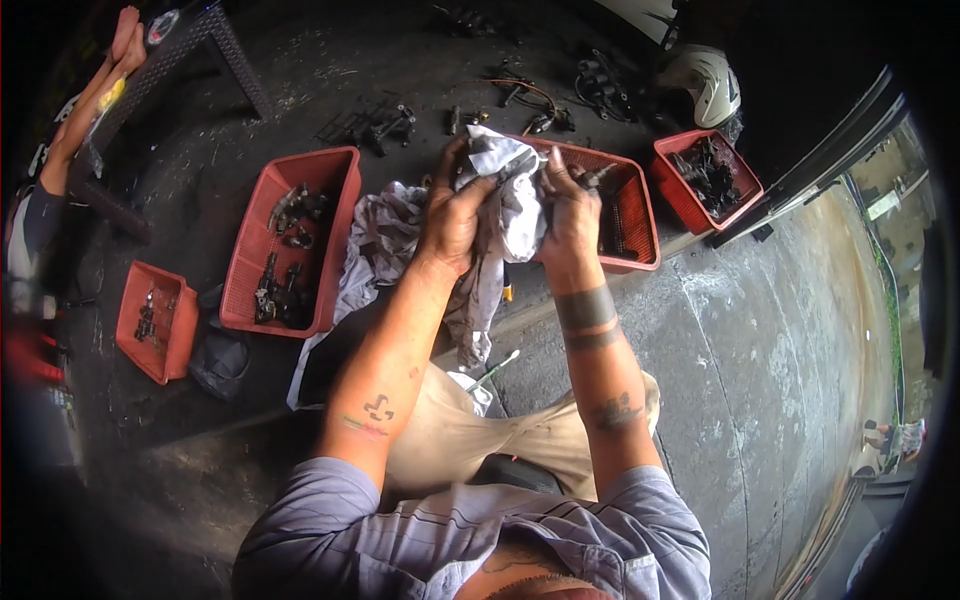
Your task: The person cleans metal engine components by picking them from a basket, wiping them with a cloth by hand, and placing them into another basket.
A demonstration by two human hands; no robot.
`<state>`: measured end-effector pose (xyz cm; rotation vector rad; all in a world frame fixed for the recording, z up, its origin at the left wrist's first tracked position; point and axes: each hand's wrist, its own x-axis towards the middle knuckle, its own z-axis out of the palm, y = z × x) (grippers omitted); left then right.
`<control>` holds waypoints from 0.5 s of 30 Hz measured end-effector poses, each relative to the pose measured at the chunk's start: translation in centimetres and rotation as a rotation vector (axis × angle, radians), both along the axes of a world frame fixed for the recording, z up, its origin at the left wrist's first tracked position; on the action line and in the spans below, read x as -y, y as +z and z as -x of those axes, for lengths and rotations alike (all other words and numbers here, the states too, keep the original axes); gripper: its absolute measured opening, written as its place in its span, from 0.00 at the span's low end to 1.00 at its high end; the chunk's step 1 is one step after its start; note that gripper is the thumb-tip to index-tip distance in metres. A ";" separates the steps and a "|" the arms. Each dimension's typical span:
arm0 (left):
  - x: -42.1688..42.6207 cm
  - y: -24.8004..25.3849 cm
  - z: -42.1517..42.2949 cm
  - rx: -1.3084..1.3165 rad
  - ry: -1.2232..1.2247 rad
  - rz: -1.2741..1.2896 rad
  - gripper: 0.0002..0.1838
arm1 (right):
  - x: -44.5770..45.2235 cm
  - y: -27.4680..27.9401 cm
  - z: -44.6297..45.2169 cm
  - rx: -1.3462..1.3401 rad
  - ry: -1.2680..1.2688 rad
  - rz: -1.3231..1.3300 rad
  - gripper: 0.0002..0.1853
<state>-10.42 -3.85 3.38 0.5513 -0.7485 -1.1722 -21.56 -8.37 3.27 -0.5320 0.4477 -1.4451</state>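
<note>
Both my hands are raised in front of me around a bunched white rag [515, 205]. My left hand [457, 215] grips the rag's left side, fingers curled into it. On the other side my right hand [573, 212] is closed at the rag's right edge, thumb up; whether a part is wrapped inside the cloth is hidden. Just behind my hands lies a red basket [640, 225] with metal parts, partly covered by them. More grey-white cloth [385, 235] hangs down at the left of my left hand.
A large red basket [345, 210] and a small one [183, 335] at left hold metal parts; another [735, 205] stands at right. A white helmet [705, 85], loose dark parts [600, 85] and a black bag [220, 360] lie around. Another person's arm [75, 125] shows upper left.
</note>
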 end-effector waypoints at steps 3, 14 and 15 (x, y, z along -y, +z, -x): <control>0.1 -0.2 0.0 0.033 0.083 0.041 0.23 | -0.4 -0.6 -0.1 -0.026 0.066 -0.061 0.03; 0.8 -1.1 -0.2 0.095 0.173 -0.209 0.16 | -3.0 -0.8 0.1 -0.470 -0.264 0.254 0.14; 0.8 -1.1 -0.4 0.058 0.147 -0.233 0.16 | -3.3 -1.0 -0.1 -0.471 -0.254 0.236 0.14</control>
